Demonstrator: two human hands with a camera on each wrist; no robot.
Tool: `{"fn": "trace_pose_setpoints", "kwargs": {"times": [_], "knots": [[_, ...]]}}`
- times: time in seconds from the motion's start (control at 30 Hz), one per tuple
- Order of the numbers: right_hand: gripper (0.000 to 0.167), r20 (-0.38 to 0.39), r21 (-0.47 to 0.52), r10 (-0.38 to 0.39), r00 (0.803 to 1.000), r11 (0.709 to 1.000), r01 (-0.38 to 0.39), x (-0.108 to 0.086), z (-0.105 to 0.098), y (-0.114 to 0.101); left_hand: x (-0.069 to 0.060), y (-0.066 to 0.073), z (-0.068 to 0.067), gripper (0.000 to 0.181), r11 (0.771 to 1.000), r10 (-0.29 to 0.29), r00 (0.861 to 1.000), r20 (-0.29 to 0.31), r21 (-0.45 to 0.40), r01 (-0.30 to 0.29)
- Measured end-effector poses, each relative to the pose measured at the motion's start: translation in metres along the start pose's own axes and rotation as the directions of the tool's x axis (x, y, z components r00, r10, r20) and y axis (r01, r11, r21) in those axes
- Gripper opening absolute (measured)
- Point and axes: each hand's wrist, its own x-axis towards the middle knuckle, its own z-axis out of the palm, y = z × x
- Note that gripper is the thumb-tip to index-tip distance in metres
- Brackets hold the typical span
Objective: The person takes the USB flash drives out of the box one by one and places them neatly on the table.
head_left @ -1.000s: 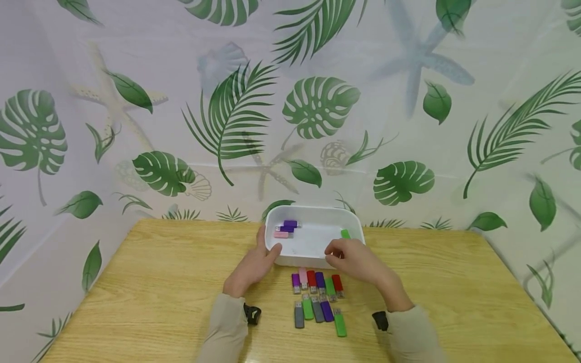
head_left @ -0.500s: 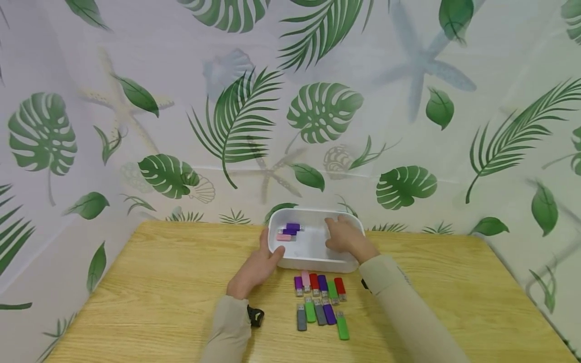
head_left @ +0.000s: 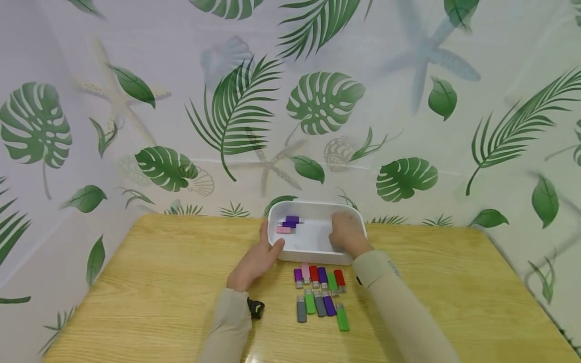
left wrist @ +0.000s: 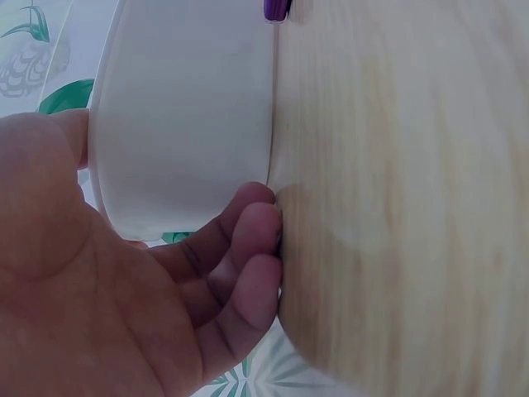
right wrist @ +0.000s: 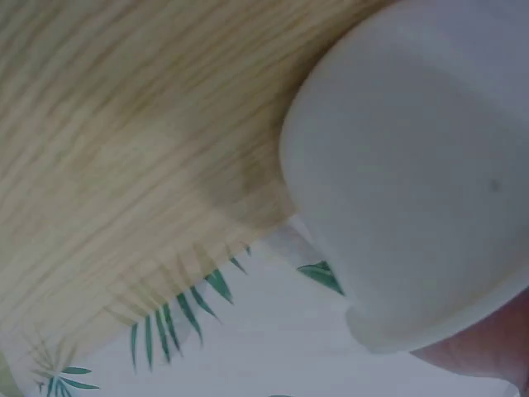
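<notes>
My left hand (head_left: 256, 258) grips the left end of a white plastic bin (head_left: 313, 257). In the left wrist view, its thumb goes over the rim and its curled fingers (left wrist: 256, 289) lie against the outside, by the tabletop. My right hand (head_left: 348, 233) is inside the bin's right end; its fingertips are hidden, so whatever they touch cannot be seen. In the right wrist view, the bin's outer wall (right wrist: 413, 182) hides most of that hand. Two purple USB flash drives (head_left: 289, 225) and a pink USB flash drive (head_left: 284, 230) lie in the bin's left part.
Before the bin, USB flash drives lie in two rows on the wooden table (head_left: 172, 282): red (head_left: 339, 280), green (head_left: 342, 318), grey (head_left: 301, 309), purple (head_left: 329, 305) and pink ones. A leaf-patterned cloth (head_left: 254, 116) hangs behind the table's back edge.
My right hand has moved from the bin's front rim into its right end, covering where a green USB flash drive lay. My left hand stays on the bin.
</notes>
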Motion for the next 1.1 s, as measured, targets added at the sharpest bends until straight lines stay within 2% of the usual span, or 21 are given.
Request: {"fn": "trace_pose_setpoints", "kwargs": {"times": [0.1,0.3,0.4,0.67,0.77,0.87,0.93,1.0,1.1], "knots": [[0.017,0.035,-0.03,0.035,0.999,0.999,-0.034,-0.006,-0.001,-0.005,-0.001,-0.001,0.001,0.078,1.0,-0.012,1.0,0.002,-0.003,0.012],[0.009,0.087,-0.079,-0.043,0.995,0.996,0.05,-0.004,-0.002,-0.011,0.001,-0.002,0.0,0.079,1.0,-0.028,1.0,0.008,-0.007,0.028],[0.008,0.105,-0.073,-0.055,0.993,0.995,0.063,-0.002,-0.001,-0.012,0.001,-0.001,0.0,0.079,0.999,-0.035,0.999,0.004,-0.005,0.035],[0.007,0.124,0.012,-0.057,0.991,0.998,0.056,-0.006,-0.005,-0.007,0.002,-0.002,0.002,0.079,0.999,-0.048,0.999,0.005,0.014,0.048],[0.005,0.08,0.096,-0.092,0.993,0.992,0.084,-0.012,-0.013,-0.004,0.002,-0.003,0.002,0.079,0.999,-0.04,0.999,0.003,0.011,0.04],[0.009,-0.043,0.217,-0.154,0.987,0.963,0.16,-0.023,-0.02,0.0,0.002,-0.003,0.002,0.079,0.999,-0.044,0.999,0.002,0.005,0.044],[0.013,-0.148,0.297,-0.177,0.973,0.93,0.215,-0.035,-0.026,0.002,0.002,-0.002,0.002,0.079,0.999,-0.045,0.999,0.002,0.0,0.045],[0.019,-0.227,0.393,-0.172,0.959,0.884,0.252,-0.05,-0.03,0.004,0.001,-0.002,0.001,0.079,0.999,-0.051,0.999,0.003,-0.003,0.051],[0.023,-0.278,0.532,-0.123,0.953,0.806,0.259,-0.073,-0.033,0.006,0.0,-0.001,0.0,0.078,0.999,-0.049,0.999,0.007,-0.001,0.049]]}}
